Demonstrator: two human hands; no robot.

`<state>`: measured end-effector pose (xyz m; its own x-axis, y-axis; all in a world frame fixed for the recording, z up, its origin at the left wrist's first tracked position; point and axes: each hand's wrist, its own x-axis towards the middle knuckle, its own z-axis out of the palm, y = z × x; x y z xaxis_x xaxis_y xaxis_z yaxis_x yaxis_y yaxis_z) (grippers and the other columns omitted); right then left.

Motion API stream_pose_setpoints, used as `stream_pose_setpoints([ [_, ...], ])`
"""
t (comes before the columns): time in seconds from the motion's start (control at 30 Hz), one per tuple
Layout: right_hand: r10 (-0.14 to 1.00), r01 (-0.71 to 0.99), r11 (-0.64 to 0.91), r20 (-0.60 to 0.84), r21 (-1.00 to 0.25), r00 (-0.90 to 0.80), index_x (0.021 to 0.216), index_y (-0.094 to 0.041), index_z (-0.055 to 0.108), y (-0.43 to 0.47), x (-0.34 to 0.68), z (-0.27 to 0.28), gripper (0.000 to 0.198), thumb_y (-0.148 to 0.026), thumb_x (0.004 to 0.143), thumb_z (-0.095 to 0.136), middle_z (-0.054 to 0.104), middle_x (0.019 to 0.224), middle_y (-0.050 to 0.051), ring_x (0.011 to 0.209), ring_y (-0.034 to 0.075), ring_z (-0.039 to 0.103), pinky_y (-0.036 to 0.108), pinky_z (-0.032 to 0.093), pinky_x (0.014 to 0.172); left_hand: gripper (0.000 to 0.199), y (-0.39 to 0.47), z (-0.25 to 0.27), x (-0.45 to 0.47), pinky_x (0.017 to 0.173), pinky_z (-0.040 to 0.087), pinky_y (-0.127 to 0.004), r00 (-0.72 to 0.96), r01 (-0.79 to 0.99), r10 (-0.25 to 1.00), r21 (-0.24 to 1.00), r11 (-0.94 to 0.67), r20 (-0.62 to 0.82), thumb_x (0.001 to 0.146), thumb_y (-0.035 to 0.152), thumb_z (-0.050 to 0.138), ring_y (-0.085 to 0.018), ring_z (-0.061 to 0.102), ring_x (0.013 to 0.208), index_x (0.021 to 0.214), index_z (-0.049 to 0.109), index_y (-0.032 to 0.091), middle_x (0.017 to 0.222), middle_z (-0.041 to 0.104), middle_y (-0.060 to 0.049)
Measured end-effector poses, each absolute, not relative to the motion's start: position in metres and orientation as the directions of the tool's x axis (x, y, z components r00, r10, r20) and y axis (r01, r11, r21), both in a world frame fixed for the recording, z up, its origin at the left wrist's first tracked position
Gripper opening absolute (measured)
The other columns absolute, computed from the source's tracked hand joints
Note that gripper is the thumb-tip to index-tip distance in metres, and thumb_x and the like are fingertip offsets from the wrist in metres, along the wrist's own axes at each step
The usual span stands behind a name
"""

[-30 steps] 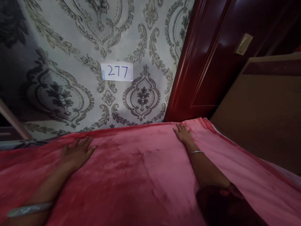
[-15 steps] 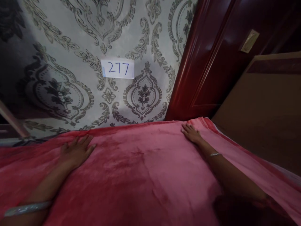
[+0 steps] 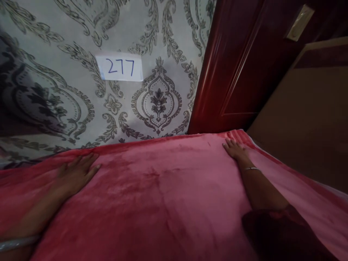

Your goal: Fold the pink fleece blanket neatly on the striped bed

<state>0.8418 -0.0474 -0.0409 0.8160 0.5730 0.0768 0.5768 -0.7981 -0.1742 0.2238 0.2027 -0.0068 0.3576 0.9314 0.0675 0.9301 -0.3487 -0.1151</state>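
Observation:
A plush pink and red blanket (image 3: 174, 188) lies spread out before me, with shallow creases near its middle. My left hand (image 3: 77, 174) rests palm down on its darker red part at the left, fingers spread and holding nothing. Far to the right, my right hand (image 3: 236, 149) lies flat on the paler pink part near the far right corner, its fingers also apart. A bangle circles my left wrist, and a thin bracelet sits on the right one. What lies under the blanket is hidden.
Behind the blanket's far edge rises a wall (image 3: 122, 98) with grey patterned wallpaper. A white paper label (image 3: 121, 67) reading 277 is stuck on it. A dark red wooden door (image 3: 236, 69) stands at the back right, beside a large brown panel (image 3: 304, 119).
My right hand has slid to the right across the blanket, closer to its far right corner. The left hand appears slightly further left. The view has shifted and come nearer the wall.

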Motion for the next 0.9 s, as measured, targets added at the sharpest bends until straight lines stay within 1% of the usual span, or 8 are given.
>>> stream_pose_setpoints([
  [0.1, 0.506, 0.514, -0.837, 0.094, -0.189, 0.858, 0.159, -0.023, 0.031, -0.051, 0.844, -0.043, 0.068, -0.055, 0.1, 0.021, 0.023, 0.166, 0.01, 0.152, 0.036, 0.018, 0.065, 0.024, 0.115, 0.063, 0.198, -0.003, 0.225, 0.121, 0.021, -0.056, 0.35, 0.933, 0.936, -0.103, -0.344, 0.048, 0.1, 0.045, 0.02, -0.027, 0.019, 0.155, 0.159, 0.029, 0.022, 0.167, 0.023, -0.001],
  [0.2, 0.449, 0.471, -0.86, 0.147, -0.196, 0.881, 0.156, -0.02, 0.038, -0.053, 0.841, -0.044, 0.066, -0.052, 0.1, 0.022, 0.029, 0.164, 0.012, 0.15, 0.037, 0.024, 0.064, 0.025, 0.115, 0.062, 0.196, -0.002, 0.225, 0.122, 0.019, -0.055, 0.337, 0.939, 0.941, -0.087, -0.332, 0.043, 0.101, 0.045, 0.022, -0.027, 0.018, 0.155, 0.159, 0.028, 0.023, 0.167, 0.023, -0.001],
  [0.37, 0.477, 0.5, -0.834, 0.154, -0.231, 0.866, 0.15, -0.013, 0.047, -0.057, 0.831, -0.031, 0.06, -0.04, 0.101, 0.023, 0.04, 0.158, 0.016, 0.147, 0.034, 0.033, 0.061, 0.031, 0.114, 0.063, 0.201, -0.009, 0.222, 0.122, 0.018, -0.056, 0.339, 0.938, 0.939, -0.088, -0.334, 0.054, 0.101, 0.048, 0.02, -0.027, 0.018, 0.155, 0.16, 0.026, 0.026, 0.168, 0.02, 0.001],
  [0.5, 0.603, 0.623, -0.736, 0.161, -0.264, 0.781, 0.151, -0.011, 0.045, -0.052, 0.792, -0.016, 0.06, -0.036, 0.102, 0.019, 0.044, 0.154, 0.018, 0.145, 0.032, 0.039, 0.057, 0.035, 0.114, 0.064, 0.209, -0.02, 0.218, 0.121, 0.02, -0.058, 0.346, 0.938, 0.931, -0.07, -0.34, 0.119, 0.099, 0.051, 0.019, -0.029, 0.02, 0.154, 0.158, 0.03, 0.028, 0.167, 0.021, 0.002],
  [0.57, 0.732, 0.756, -0.612, 0.196, -0.231, 0.653, 0.155, -0.019, 0.04, -0.045, 0.755, -0.016, 0.058, -0.039, 0.103, 0.022, 0.036, 0.161, 0.01, 0.15, 0.025, 0.029, 0.051, 0.03, 0.119, 0.066, 0.212, -0.023, 0.218, 0.12, 0.019, -0.06, 0.363, 0.932, 0.922, -0.051, -0.359, 0.136, 0.098, 0.053, 0.02, -0.031, 0.02, 0.154, 0.158, 0.032, 0.028, 0.167, 0.024, 0.001],
  [0.67, 0.915, 0.925, -0.356, 0.151, -0.129, 0.374, 0.158, -0.031, 0.031, -0.032, 0.699, -0.027, 0.06, -0.049, 0.102, 0.027, 0.02, 0.167, 0.002, 0.154, 0.026, 0.018, 0.056, 0.023, 0.121, 0.068, 0.212, -0.022, 0.218, 0.119, 0.019, -0.063, 0.378, 0.925, 0.918, -0.029, -0.378, 0.122, 0.097, 0.054, 0.023, -0.034, 0.021, 0.153, 0.158, 0.033, 0.027, 0.166, 0.027, -0.002],
  [0.77, 0.932, 0.936, -0.349, 0.086, -0.054, 0.352, 0.159, -0.03, 0.029, -0.026, 0.669, -0.041, 0.062, -0.051, 0.101, 0.026, 0.018, 0.167, 0.001, 0.154, 0.029, 0.016, 0.058, 0.021, 0.121, 0.067, 0.202, -0.016, 0.221, 0.119, 0.02, -0.064, 0.382, 0.924, 0.919, -0.018, -0.382, 0.095, 0.097, 0.054, 0.025, -0.036, 0.022, 0.153, 0.157, 0.035, 0.026, 0.166, 0.028, -0.005],
  [0.9, 0.908, 0.917, -0.399, 0.145, 0.011, 0.394, 0.159, -0.026, 0.032, -0.031, 0.678, -0.058, 0.063, -0.049, 0.1, 0.022, 0.021, 0.167, 0.005, 0.152, 0.031, 0.022, 0.059, 0.026, 0.118, 0.064, 0.182, -0.008, 0.225, 0.121, 0.018, -0.059, 0.363, 0.931, 0.929, 0.005, -0.364, 0.078, 0.098, 0.052, 0.03, -0.033, 0.022, 0.153, 0.156, 0.036, 0.027, 0.166, 0.029, -0.004],
])
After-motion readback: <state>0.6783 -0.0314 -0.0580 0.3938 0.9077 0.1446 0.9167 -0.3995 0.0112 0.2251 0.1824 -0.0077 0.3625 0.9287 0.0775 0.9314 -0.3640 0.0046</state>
